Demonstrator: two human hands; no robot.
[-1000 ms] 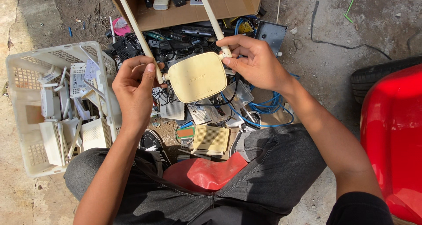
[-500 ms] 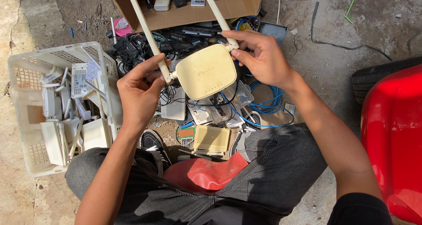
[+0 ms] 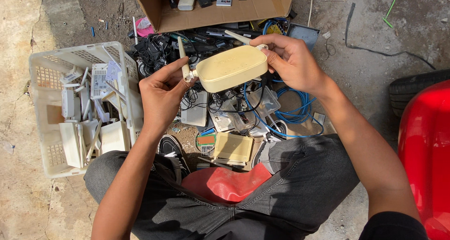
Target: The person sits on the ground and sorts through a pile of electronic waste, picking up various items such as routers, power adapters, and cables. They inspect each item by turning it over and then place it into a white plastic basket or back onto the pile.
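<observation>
Yellowed plastic router [image 3: 232, 67] with two stub antennas is hanging above a heap of cables and circuit boxes [image 3: 234, 113] on the dirt floor, and you are holding it up between both hands while sitting low over the pile. It is looking light and rigid, its smooth shell likely slippery and the thin antennas the weakest part, so the body edges seem the safer hold. Your left hand [image 3: 161, 95] is pinching the base of the left antenna [image 3: 183, 57]; your right hand [image 3: 293, 62] is gripping the right end, fingers curled over the corner. Beside your left knee, a white plastic crate [image 3: 44, 69] is carrying pale routers and adapters. Ahead, an open cardboard box [image 3: 262, 5] is holding a few remotes and small devices.
</observation>
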